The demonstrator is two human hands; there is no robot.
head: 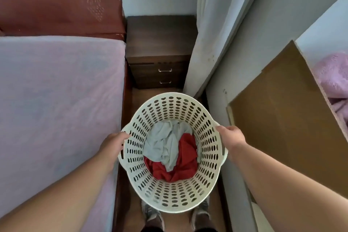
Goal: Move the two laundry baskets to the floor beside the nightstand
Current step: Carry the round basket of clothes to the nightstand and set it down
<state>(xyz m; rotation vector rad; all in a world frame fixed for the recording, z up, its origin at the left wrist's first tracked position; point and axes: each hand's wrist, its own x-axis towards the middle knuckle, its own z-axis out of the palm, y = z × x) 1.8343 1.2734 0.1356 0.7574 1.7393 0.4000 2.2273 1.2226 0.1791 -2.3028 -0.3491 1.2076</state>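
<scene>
Both hands hold one white perforated laundry basket by its side handles: the left hand has its grip wrapped over the left handle, the right hand its grip clasped on the right handle. It seems to hang in the air above the wooden floor, in the narrow aisle between the bed and the wall, over the person's shoes, and just short of the dark nightstand. Inside lie a pale grey garment and a red garment. Only this basket is in view; where the second one is cannot be told. My judgement is that the task is partway at most: this basket is close to its spot but not yet set down, and the floor strip before the nightstand drawers shows no basket resting there.
</scene>
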